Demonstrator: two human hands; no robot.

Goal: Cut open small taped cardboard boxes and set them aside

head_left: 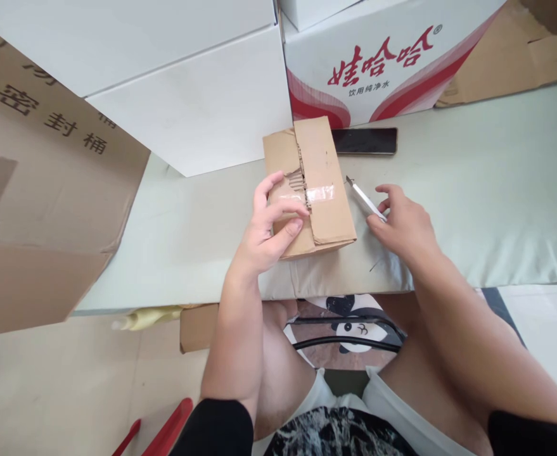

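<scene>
A small brown cardboard box [323, 168] lies on the pale green table [473, 209], its top flaps torn along the middle seam and crossed by a strip of clear tape. My left hand [271, 225] grips the box's near left side, thumb and fingers closed on the torn flap. My right hand [402, 221] rests on the table just right of the box, fingers closed on a white utility knife [364, 198] whose blade points up-left toward the box.
A black phone [364, 140] lies behind the box. Large white boxes [192, 107] and a red-and-white printed carton [377, 57] stand at the back. A big brown carton [45, 209] leans at the left. My knees are under the table edge.
</scene>
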